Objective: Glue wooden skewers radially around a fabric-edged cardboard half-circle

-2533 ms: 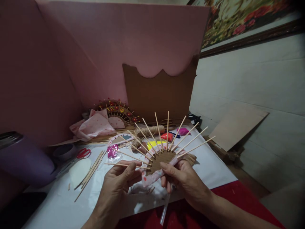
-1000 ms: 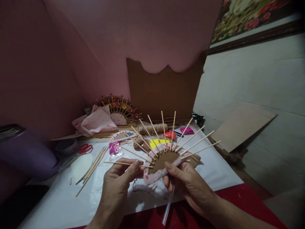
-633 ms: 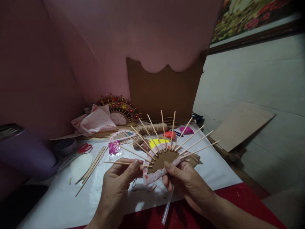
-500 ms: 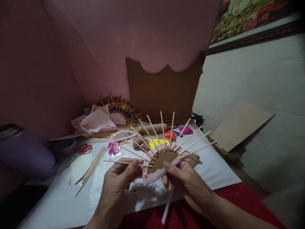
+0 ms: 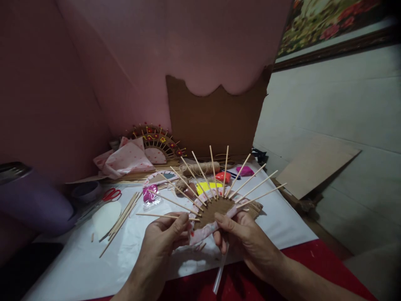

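Note:
A half-round cardboard piece (image 5: 216, 211) with a pink patterned fabric edge is held up in front of me. Thin wooden sticks (image 5: 212, 167) fan out from its curved rim like rays. My left hand (image 5: 167, 234) is closed on the lowest left wooden stick (image 5: 147, 215), thumb on top, close against the piece's left corner. With thumb above and fingers beneath, my right hand (image 5: 244, 234) grips the straight fabric edge. A clear glue stick (image 5: 219, 274) pokes down from under the right fingers, which hide its upper end.
Loose sticks (image 5: 120, 225) lie on the white sheet (image 5: 90, 274) at left, near red-handled scissors (image 5: 112, 194) and a pale oval (image 5: 107, 219). Behind are a twine roll (image 5: 200, 168), bright clay packets (image 5: 244, 171), a decorated fan (image 5: 159, 140) and folded fabric (image 5: 127, 156). A purple tumbler (image 5: 34, 205) stands left.
My left hand has shifted slightly right, onto the left corner of the half-round piece. The right hand stays almost still.

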A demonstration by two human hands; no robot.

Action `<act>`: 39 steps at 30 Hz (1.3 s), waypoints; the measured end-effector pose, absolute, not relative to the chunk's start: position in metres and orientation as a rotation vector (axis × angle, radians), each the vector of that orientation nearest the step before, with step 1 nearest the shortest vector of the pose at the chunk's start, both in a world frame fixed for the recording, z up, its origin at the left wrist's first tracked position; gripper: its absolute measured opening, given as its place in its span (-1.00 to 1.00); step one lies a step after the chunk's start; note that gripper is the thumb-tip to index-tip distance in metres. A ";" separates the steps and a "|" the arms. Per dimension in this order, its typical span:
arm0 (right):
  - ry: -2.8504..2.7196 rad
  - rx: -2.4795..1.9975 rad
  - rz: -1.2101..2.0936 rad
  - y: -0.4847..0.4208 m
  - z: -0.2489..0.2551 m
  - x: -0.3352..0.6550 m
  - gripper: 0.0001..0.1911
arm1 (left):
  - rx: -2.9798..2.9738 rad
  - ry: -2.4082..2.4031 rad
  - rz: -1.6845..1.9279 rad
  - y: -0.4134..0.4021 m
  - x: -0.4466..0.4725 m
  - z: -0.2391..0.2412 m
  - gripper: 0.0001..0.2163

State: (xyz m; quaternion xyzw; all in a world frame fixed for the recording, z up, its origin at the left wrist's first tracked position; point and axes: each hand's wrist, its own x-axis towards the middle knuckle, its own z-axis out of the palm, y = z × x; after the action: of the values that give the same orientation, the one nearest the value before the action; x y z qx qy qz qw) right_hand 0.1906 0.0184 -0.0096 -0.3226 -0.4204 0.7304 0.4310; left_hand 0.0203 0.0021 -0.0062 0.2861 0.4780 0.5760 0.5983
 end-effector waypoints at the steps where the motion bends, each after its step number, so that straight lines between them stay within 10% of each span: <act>1: -1.058 -0.797 1.819 0.019 -0.010 0.191 -0.64 | 0.694 1.102 1.317 0.002 0.021 -0.007 -0.78; 39: -1.123 -0.810 1.783 0.018 -0.012 0.191 -0.60 | 0.687 1.028 1.281 -0.001 0.023 -0.003 -0.75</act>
State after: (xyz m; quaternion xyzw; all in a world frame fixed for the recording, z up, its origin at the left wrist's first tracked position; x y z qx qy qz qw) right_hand 0.1906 0.0184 -0.0116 -0.3243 -0.4498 0.7138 0.4279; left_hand 0.0232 -0.0006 -0.0032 0.2997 0.4488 0.5592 0.6294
